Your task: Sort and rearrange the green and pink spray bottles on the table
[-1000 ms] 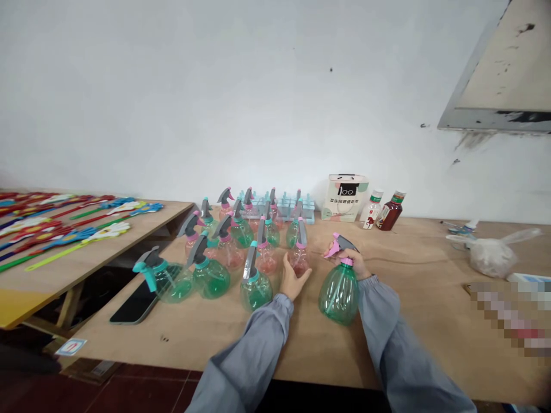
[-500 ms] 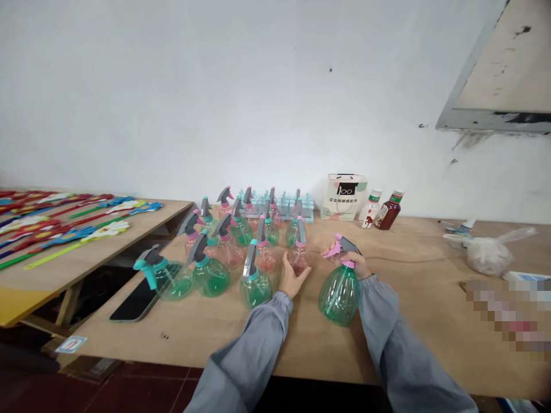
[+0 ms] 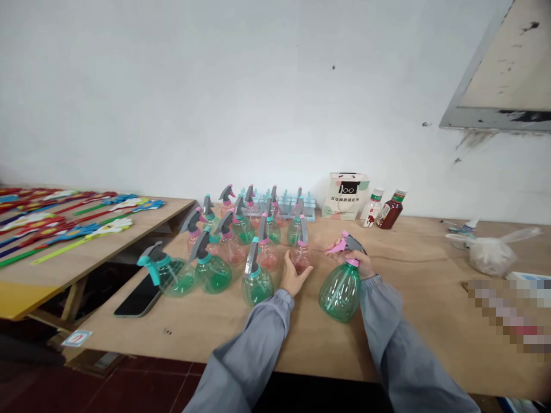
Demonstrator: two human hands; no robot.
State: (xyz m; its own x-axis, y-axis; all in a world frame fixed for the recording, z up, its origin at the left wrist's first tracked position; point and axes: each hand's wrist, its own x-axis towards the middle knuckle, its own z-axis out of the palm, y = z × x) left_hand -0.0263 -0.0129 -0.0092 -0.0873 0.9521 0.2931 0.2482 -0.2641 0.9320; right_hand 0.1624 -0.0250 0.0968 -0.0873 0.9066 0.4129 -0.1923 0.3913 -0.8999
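Note:
My right hand (image 3: pixel 361 263) is closed around the neck of a green spray bottle (image 3: pixel 339 293) with a pink collar and a grey and pink trigger head. This bottle leans slightly, and I cannot tell whether its base touches the table. My left hand (image 3: pixel 294 276) curves around the lower part of a pink spray bottle (image 3: pixel 302 253), thumb and fingers on either side. Just left of that hand stands a green spray bottle with a turquoise collar (image 3: pixel 257 287). Several more green and pink spray bottles (image 3: pixel 214 274) are grouped behind and to the left.
A phone (image 3: pixel 138 298) lies at the table's left, partly behind a bottle. Along the wall stand a light blue rack (image 3: pixel 286 206), a paper bag (image 3: pixel 345 196) and two drink bottles (image 3: pixel 391 211). A tied plastic bag (image 3: pixel 491 255) sits right. Colourful hand-shaped sticks (image 3: pixel 86 229) cover another table.
The whole view has shifted slightly. Both hands keep nearly the same pose on their bottles, and the other bottles stay in place.

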